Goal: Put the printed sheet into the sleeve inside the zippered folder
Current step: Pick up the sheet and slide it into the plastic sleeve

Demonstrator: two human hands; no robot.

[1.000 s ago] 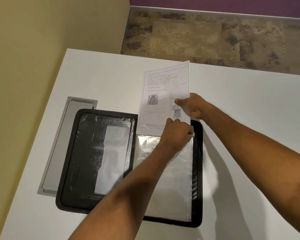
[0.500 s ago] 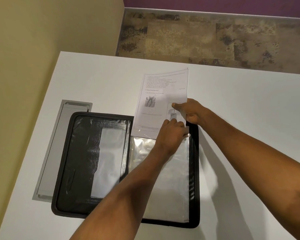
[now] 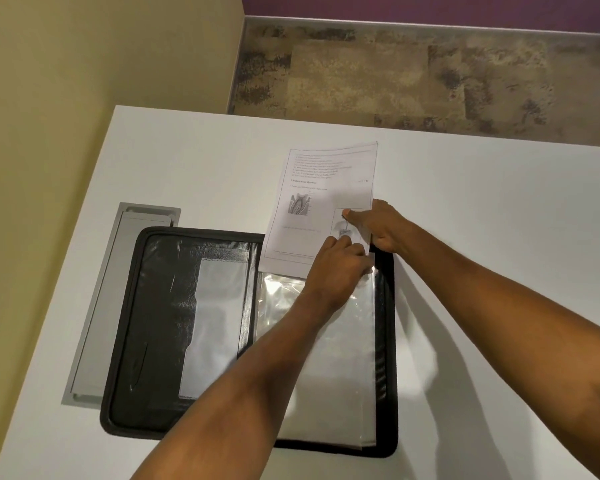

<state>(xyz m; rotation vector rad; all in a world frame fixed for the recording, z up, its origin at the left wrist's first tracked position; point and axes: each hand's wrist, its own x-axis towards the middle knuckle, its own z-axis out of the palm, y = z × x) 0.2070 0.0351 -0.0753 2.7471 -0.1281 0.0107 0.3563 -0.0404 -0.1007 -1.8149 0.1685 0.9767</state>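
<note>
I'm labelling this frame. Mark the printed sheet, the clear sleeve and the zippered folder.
printed sheet (image 3: 326, 174): head view, text block near its top.
clear sleeve (image 3: 343, 375): head view, glossy middle.
zippered folder (image 3: 160, 306): head view, black left inner panel.

A black zippered folder (image 3: 160, 323) lay open on the white bench (image 3: 499, 237), its left half overlapping a grey recessed panel (image 3: 97, 306). A clear plastic sleeve (image 3: 343, 375) covered the folder's right half. The printed sheet (image 3: 323, 202) lay with its near edge at the sleeve's far opening and most of its length on the bench beyond the folder. The left hand (image 3: 336, 268) rested at the sleeve's opening, fingers on the sheet's near right corner. The right hand (image 3: 378, 225) pinched the sheet's right edge, thumb on top. Patterned carpet (image 3: 430, 74) lay beyond the bench.
</note>
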